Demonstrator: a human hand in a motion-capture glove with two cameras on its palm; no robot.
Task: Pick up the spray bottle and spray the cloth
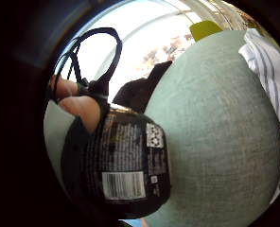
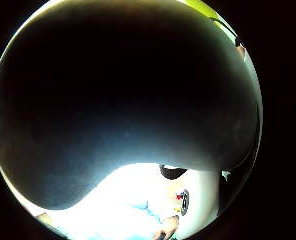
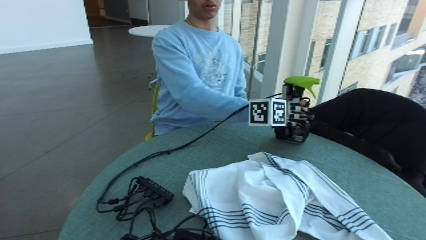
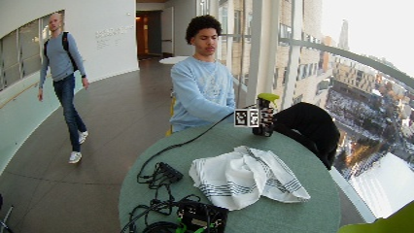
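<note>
My gloved right hand (image 3: 297, 117), fingers wrapped around the spray bottle (image 3: 293, 110), holds it upright at the cloth's (image 3: 279, 200) twelve o'clock, ready to spray.

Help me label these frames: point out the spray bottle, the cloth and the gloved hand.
spray bottle (image 3: 301, 81): outside view, green trigger head.
cloth (image 3: 266, 200): outside view, middle of the striped white folds.
right hand (image 3: 298, 116): outside view, gloved fingers round the bottle.
</note>
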